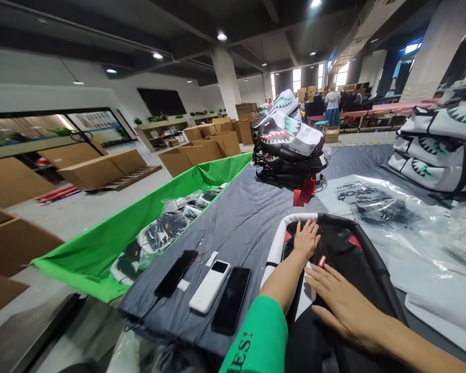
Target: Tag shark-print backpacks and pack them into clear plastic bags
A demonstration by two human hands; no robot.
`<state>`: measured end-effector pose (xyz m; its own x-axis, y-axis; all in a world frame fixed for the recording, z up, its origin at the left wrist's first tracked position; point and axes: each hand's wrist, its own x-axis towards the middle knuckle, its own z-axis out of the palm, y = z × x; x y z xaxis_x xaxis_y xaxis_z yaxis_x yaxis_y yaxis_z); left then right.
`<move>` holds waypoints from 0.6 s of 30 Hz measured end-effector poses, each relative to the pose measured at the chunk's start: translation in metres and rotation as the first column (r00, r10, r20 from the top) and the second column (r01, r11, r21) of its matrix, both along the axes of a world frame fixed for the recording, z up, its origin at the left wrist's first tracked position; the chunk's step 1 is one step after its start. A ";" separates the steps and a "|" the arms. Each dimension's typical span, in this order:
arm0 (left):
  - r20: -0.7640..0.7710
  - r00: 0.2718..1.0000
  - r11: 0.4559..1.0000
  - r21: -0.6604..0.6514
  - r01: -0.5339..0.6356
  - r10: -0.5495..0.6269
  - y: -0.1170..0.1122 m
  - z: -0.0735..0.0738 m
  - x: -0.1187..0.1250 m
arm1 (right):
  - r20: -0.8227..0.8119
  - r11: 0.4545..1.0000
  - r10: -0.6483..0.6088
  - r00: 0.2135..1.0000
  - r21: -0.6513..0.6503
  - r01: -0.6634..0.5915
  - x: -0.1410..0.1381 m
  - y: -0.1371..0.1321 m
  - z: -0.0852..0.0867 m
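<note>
A black bag with white trim and red patches lies flat on the grey table, its near end cut off and partly hidden by arms. Left hand and right hand rest on it, fingers flat and spread, gripping nothing. Phones lie just left.

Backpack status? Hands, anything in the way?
Left hand open, flat on black backpack. Right hand open, flat on it, nearer. Phones left, plastic bag right, both clear of hands.
</note>
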<state>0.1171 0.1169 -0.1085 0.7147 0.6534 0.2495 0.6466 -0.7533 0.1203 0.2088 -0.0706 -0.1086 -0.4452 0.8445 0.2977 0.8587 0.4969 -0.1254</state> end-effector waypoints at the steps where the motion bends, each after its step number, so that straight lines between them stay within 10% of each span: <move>1: -0.003 1.000 1.000 -0.008 -0.001 0.001 -0.003 0.007 -0.001 | -0.011 0.999 0.032 0.999 0.010 -0.032 -0.009 -0.006 -0.007; 4: -0.001 0.997 0.996 -0.038 0.079 -0.079 -0.030 0.031 -0.017 | -0.051 0.997 -0.011 0.999 0.070 0.015 -0.014 -0.001 -0.026; 6: -0.002 0.930 0.923 -0.123 0.365 -0.368 -0.064 0.047 -0.043 | -0.092 0.993 -0.037 0.995 0.112 0.047 -0.010 0.011 -0.034; 9: -0.031 0.551 0.527 -0.341 0.778 -0.834 -0.123 0.064 -0.086 | -0.138 0.991 -0.061 0.989 0.114 0.077 -0.011 0.021 -0.036; 10: -0.072 0.502 0.493 -0.356 0.794 -0.862 -0.139 0.066 -0.097 | -0.143 0.990 -0.076 0.987 0.108 0.092 -0.014 0.021 -0.034; 18: -0.318 0.205 0.319 -0.365 0.874 -0.926 -0.147 0.002 -0.078 | -0.243 0.981 -0.151 0.958 0.086 0.176 -0.023 0.023 -0.032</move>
